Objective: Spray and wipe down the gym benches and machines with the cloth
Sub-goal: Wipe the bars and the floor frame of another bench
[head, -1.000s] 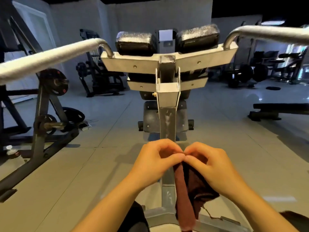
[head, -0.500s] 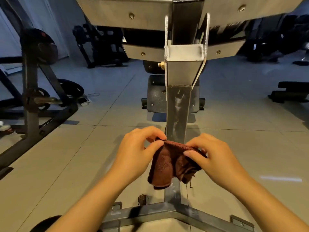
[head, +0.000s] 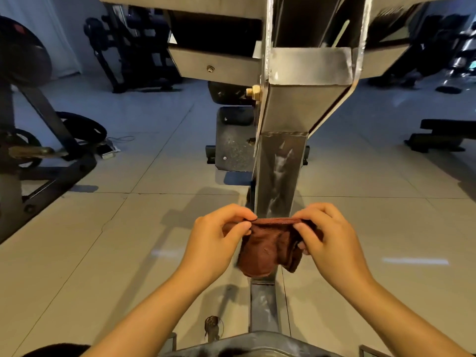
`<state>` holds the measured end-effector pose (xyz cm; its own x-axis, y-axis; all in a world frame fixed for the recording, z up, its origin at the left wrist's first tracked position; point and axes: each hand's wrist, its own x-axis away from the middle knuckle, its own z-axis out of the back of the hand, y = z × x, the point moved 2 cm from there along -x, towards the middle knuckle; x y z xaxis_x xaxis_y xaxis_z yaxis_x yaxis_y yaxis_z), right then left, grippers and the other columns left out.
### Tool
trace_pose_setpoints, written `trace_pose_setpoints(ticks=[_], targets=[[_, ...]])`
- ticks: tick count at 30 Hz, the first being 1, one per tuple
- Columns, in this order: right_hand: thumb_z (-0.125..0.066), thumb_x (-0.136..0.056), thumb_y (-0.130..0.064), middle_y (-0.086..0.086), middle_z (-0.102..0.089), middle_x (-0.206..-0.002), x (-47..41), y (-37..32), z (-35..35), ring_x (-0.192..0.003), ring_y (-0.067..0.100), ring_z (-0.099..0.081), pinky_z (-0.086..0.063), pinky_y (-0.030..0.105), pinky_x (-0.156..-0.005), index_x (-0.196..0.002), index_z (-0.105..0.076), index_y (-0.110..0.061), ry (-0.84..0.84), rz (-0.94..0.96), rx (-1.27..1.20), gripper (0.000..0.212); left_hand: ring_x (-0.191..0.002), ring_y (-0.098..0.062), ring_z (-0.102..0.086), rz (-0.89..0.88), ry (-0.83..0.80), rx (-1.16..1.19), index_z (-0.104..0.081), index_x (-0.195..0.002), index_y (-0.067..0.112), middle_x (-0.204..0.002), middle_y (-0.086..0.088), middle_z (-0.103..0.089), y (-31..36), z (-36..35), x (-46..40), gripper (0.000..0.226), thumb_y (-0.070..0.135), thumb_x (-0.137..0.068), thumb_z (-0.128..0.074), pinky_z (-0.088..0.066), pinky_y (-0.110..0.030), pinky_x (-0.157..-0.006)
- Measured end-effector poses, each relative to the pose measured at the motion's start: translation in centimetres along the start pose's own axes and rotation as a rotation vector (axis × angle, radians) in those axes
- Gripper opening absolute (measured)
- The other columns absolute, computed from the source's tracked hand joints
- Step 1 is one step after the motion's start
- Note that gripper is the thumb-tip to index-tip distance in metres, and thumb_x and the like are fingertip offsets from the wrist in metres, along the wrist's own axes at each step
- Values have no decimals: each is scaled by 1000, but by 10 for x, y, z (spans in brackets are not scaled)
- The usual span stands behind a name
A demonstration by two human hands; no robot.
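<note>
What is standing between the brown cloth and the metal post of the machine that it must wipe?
Nothing visible. The left hand and right hand pinch the top edge of the brown cloth and hold it stretched directly in front of the metal post. Whether the cloth touches the post cannot be told.

Left hand (head: pixel 215 243) and right hand (head: pixel 332 243) each pinch an upper corner of the reddish-brown cloth (head: pixel 268 248) — top edge pulled taut between them, the rest hanging in loose folds. Cloth hangs in front of the grey steel upright (head: pixel 279 171) of the machine; contact cannot be judged. Streaky marks on the upright's face. Brass nut (head: pixel 253 92) on its left side. Tiled floor (head: pixel 108 240) — weight plates (head: pixel 77 127) at left.
</note>
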<state>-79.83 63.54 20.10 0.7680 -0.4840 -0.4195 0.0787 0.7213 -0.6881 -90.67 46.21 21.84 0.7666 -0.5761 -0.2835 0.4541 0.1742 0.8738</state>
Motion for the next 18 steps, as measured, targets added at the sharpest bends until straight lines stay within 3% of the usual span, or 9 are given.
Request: trace_pose_setpoints(ticks=[2, 6, 8, 12, 13, 15, 18], targets=[[-61, -91, -9, -13, -54, -96, -4, 2, -4, -78, 9, -61, -55, 33, -71, -92, -70, -22, -4, 14, 2, 15, -79, -4, -69, -24, -5, -10, -67, -82, 38, -82, 17, -71, -1, 2, -7, 38, 1, -89, -63, -56, -26, -80], [-64, -89, -8, -10, -58, -93, 1, 0, -7, -89, 0, -55, -43, 7, -73, -92, -71, -22, -50, 5, 83, 16, -80, -1, -67, -45, -65, -60, -64, -83, 43, -83, 20, -69, -9, 5, -11, 39, 5, -90, -63, -56, -24, -77], [-65, -89, -7, -9, -58, -93, 9, 0, -6, -89, 1, -55, -39, 5, -73, -92, -72, -21, -64, 10, 118, 16, -79, -1, -67, -65, -112, -77, -63, -83, 40, -82, 17, -69, -12, 6, -9, 37, 3, -90, -62, -55, -21, -77], [-67, -87, -13, -8, -46, -93, 26, -4, 1, -78, 2, -50, -37, 13, -64, -92, -71, -21, -28, -17, 206, 10, -74, -4, -68, -80, -197, -72, -63, -83, 28, -80, 7, -70, -17, 7, -7, 29, -1, -90, -61, -55, -20, -74], [-68, -87, -13, -5, -46, -92, 29, -6, 4, -72, 4, -48, -38, 20, -62, -92, -71, -20, -8, -3, 254, 9, -73, -3, -68, -89, -219, -91, -63, -83, 26, -80, 6, -70, -18, 6, -7, 27, 0, -90, -62, -55, -20, -73], [-70, -86, -14, -1, -50, -86, 33, -11, 6, -68, 16, -52, -37, 28, -59, -91, -70, -19, -6, 46, 365, 7, -73, -2, -66, -105, -244, -134, -61, -80, 28, -78, 8, -69, -19, 4, -5, 29, 0, -90, -62, -53, -17, -71], [-64, -90, -25, -3, -64, -86, 36, -15, 11, -80, 26, -62, -43, 33, -61, -95, -70, -26, -26, 11, 470, 8, -78, 0, -64, -150, -251, -184, -59, -77, 35, -79, 13, -68, -16, 1, -1, 35, 2, -90, -63, -50, -13, -70]])
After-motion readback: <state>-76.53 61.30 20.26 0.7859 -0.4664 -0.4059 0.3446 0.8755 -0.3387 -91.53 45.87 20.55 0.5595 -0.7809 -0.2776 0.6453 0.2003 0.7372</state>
